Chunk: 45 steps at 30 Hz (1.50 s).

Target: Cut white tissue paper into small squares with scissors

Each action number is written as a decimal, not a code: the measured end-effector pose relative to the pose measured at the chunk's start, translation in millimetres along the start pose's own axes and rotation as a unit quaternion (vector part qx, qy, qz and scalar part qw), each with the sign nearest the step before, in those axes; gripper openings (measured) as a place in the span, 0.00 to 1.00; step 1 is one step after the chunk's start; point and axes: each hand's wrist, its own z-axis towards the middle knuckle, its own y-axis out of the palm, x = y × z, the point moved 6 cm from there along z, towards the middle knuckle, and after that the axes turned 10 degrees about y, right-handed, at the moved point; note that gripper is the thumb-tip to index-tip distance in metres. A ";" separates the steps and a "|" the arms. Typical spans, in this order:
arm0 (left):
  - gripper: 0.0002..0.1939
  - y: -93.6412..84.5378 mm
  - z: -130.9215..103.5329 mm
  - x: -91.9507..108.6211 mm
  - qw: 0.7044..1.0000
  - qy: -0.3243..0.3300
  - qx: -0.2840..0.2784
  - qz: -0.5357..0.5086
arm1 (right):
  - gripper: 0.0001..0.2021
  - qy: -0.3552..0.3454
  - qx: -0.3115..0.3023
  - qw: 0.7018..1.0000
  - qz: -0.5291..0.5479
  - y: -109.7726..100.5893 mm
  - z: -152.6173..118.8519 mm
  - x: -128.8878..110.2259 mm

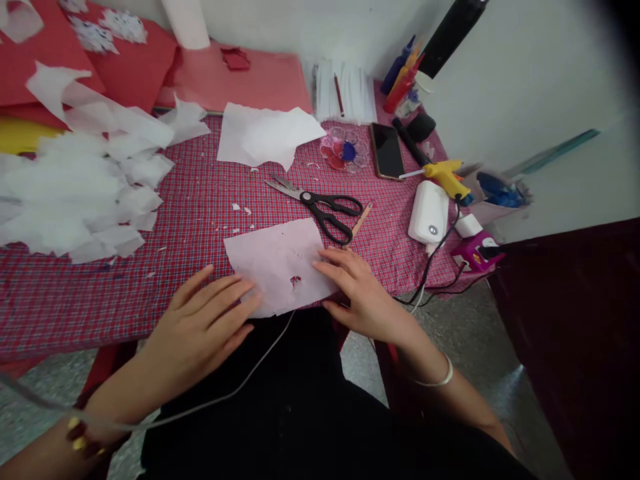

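Note:
A pale sheet of paper point(280, 267) with a small torn hole lies flat at the table's front edge. Resting on its left side is my left hand point(205, 320), fingers spread and flat. My right hand point(357, 293) touches the sheet's right edge, its fingers apart and slightly bent. Just beyond the paper lie black-handled scissors point(320, 203), blades parted and pointing left. A short wooden stick point(361, 221) sits beside their handles. Farther back is a white sheet with ragged edges point(265, 137).
White paper pieces point(65, 193) are heaped at the left. Toward the right are a phone point(387, 152), a yellow glue gun point(444, 175), a white power bank point(429, 213) and cables. A flower-shaped palette point(345, 150) and paint bottles point(403, 83) stand behind. A cord crosses my lap.

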 end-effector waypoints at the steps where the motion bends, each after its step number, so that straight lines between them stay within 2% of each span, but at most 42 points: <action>1: 0.21 4.3 -1.6 2.3 0.999 0.021 -0.012 0.023 | 0.32 0.004 0.002 1.000 0.000 -1.1 -0.7 2.6; 3: 0.19 8.3 -4.0 5.4 0.998 0.045 -0.003 0.036 | 0.30 0.008 0.014 1.000 0.002 -2.2 -1.2 7.1; 6: 0.15 4.9 -3.4 6.7 0.998 0.048 0.041 0.012 | 0.25 -0.001 0.046 0.999 0.006 -1.4 1.8 10.8; 11: 0.13 -11.5 6.0 -2.6 0.993 -0.015 0.094 -0.067 | 0.08 -0.013 0.128 0.990 0.054 -9.1 7.7 10.3; 14: 0.12 -23.6 5.2 -9.5 0.990 -0.050 0.106 -0.081 | 0.07 -0.042 0.166 0.983 0.068 -19.5 3.2 1.2; 16: 0.12 -28.4 -0.5 -8.6 0.992 -0.026 0.091 -0.083 | 0.09 -0.068 0.157 0.983 0.065 -21.6 -2.6 -6.5; 20: 0.15 -25.8 -22.6 1.1 0.992 0.050 0.034 -0.108 | 0.09 -0.099 0.088 0.988 0.082 -11.8 -15.6 -15.9; 24: 0.27 -13.3 -40.9 8.5 0.996 0.045 -0.003 -0.083 | 0.08 -0.091 0.054 0.987 0.118 0.3 -22.7 -19.4; 28: 0.27 1.2 -45.8 11.7 0.999 0.007 -0.011 0.031 | 0.07 -0.064 0.054 0.986 0.142 4.4 -20.3 -21.4; 32: 0.28 8.3 -44.7 10.5 0.995 -0.031 0.023 0.092 | 0.08 -0.044 0.049 0.988 0.138 5.4 -16.2 -21.3; 36: 0.25 6.4 -41.2 11.2 0.992 -0.004 0.079 0.102 | 0.08 -0.036 0.043 0.987 0.148 3.3 -13.8 -19.4; 38: 0.22 3.9 -38.4 10.1 0.993 0.004 0.098 0.071 | 0.08 -0.025 0.038 0.985 0.169 2.3 -12.2 -17.4; 40: 0.17 0.0 -35.3 6.4 0.993 -0.018 0.112 0.022 | 0.07 -0.001 0.028 0.978 0.206 2.8 -9.7 -13.8; 43: 0.09 -6.5 -31.5 -0.3 0.987 -0.083 0.125 -0.057 | 0.05 0.055 0.018 0.958 0.283 6.1 -3.0 -6.2; 45: 0.07 -10.1 -30.0 -6.3 0.974 -0.145 0.131 -0.118 | 0.05 0.092 0.023 0.937 0.337 7.5 3.6 -1.7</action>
